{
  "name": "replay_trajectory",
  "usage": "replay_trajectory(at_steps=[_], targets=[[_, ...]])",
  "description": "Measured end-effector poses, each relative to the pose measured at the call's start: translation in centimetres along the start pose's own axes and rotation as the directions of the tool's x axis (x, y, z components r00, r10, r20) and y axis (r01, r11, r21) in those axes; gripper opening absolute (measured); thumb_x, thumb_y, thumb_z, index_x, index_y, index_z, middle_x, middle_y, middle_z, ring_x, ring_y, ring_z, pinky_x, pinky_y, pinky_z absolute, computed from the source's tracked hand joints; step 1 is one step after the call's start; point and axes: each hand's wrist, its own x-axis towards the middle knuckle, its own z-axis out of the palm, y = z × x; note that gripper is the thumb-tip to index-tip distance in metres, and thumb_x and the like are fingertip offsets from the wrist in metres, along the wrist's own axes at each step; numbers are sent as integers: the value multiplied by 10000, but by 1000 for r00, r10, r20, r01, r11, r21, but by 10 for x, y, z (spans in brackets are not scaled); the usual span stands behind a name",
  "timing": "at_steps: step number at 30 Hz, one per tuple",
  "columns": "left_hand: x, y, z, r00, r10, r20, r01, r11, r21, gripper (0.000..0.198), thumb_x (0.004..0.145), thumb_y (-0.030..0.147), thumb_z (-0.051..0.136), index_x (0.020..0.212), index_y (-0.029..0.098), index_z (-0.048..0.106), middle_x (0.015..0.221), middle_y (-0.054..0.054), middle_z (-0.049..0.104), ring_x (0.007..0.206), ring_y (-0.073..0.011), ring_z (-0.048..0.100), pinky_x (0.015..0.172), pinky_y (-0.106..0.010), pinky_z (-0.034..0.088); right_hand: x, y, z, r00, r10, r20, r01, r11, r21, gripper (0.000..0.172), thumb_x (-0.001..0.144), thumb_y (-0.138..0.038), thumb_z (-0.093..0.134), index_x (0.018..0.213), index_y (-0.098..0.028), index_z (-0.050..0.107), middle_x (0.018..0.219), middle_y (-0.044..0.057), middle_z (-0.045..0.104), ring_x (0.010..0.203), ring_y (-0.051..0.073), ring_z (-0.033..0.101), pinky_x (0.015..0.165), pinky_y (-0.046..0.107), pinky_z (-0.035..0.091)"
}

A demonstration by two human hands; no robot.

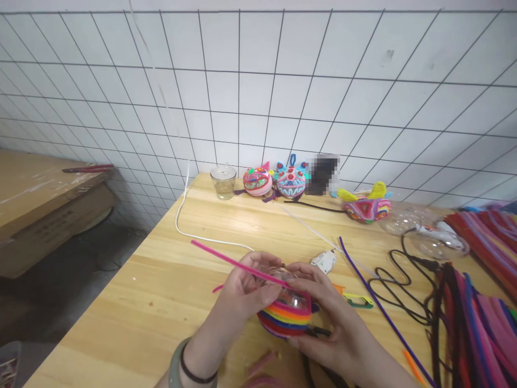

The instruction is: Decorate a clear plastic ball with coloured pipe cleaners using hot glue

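Observation:
Between my two hands is a clear plastic ball [285,318] with bands of red, blue, yellow, orange and pink pipe cleaner round its lower part. My left hand [250,291] grips its left side, thumb pressed on a pink pipe cleaner [220,256] whose free end sticks out to the upper left. My right hand [323,312] holds the ball from the right, with fingertips on the pink strand at the top and the thumb low near the bottom. The ball's underside and back are partly hidden by my fingers.
Finished pipe-cleaner balls [291,180] stand along the wall beside a lidded glass cup [223,181]. Bundles of pipe cleaners [476,323], clear plastic balls [438,242] and a black cable [404,291] lie at right. A purple pipe cleaner [379,302] and green-yellow cutter [358,300] lie nearer.

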Motion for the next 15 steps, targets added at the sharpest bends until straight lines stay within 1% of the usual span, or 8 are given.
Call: replay_trajectory(at_steps=[1, 3, 5, 7, 9, 11, 13, 15], targets=[[0, 0, 0, 1000, 18, -18, -17, 1000, 24, 476, 639, 316, 853, 1060, 238, 646, 1148, -67, 624, 1030, -220, 599, 863, -325, 483, 0, 1, 1, 1000, 1, -11, -1, 1000, -22, 620, 838, -179, 695, 1362, -378, 429, 1391, 34, 424, 1356, 173, 397, 1072, 245, 406], [0, -2, 0, 994, 62, -95, -51, 993, 111, 591, 626, 348, 860, 1144, 249, 593, 1230, -82, 580, 1112, -242, 559, 906, -334, 465, -1, 4, 3, 999, 5, -50, -9, 997, -81, 624, 848, -175, 676, 1384, -355, 413, 1386, 57, 417, 1345, 196, 409, 1070, 288, 420], [0, -4, 1, 980, 83, -183, -37, 971, 237, 675, 612, 367, 865, 1193, 242, 546, 1267, -103, 550, 1163, -265, 525, 948, -354, 443, -1, 6, 5, 994, 3, -113, -20, 989, -145, 618, 850, -170, 663, 1389, -340, 413, 1370, 74, 422, 1322, 222, 432, 1057, 338, 440], [-1, -7, 3, 971, 74, -228, 2, 948, 319, 768, 600, 366, 871, 1252, 234, 488, 1280, -125, 535, 1177, -285, 520, 970, -381, 430, -1, 6, 8, 983, 5, -183, -42, 979, -200, 590, 847, -168, 654, 1371, -332, 437, 1351, 84, 432, 1299, 244, 454, 1031, 376, 467], [-1, -11, 6, 978, 28, -207, 34, 958, 286, 852, 616, 355, 865, 1325, 245, 406, 1287, -134, 539, 1172, -289, 541, 974, -398, 433, -2, 6, 11, 970, 0, -243, -62, 967, -247, 563, 845, -168, 643, 1352, -325, 455, 1340, 92, 436, 1278, 261, 473, 1004, 400, 488], [-1, -14, 9, 992, -27, -122, 49, 983, 179, 856, 663, 353, 838, 1363, 261, 353, 1272, -128, 573, 1158, -276, 571, 978, -405, 435, -2, 5, 13, 962, -7, -273, -74, 956, -283, 545, 847, -162, 626, 1342, -321, 461, 1340, 97, 425, 1265, 267, 481, 985, 412, 501], [-1, -15, 12, 997, -63, -36, 67, 993, 96, 783, 701, 372, 810, 1350, 253, 388, 1238, -122, 622, 1136, -271, 597, 986, -412, 432, -2, 5, 15, 963, -9, -270, -77, 949, -305, 531, 856, -151, 602, 1339, -317, 459, 1341, 100, 409, 1256, 263, 487, 967, 406, 515], [-2, -13, 15, 995, -94, -30, 95, 995, 37, 736, 713, 405, 795, 1332, 239, 434, 1237, -123, 643, 1153, -278, 597, 1010, -421, 417, -1, 5, 17, 968, -7, -250, -75, 945, -318, 520, 862, -149, 589, 1339, -311, 458, 1341, 104, 402, 1249, 261, 493, 949, 395, 528]])
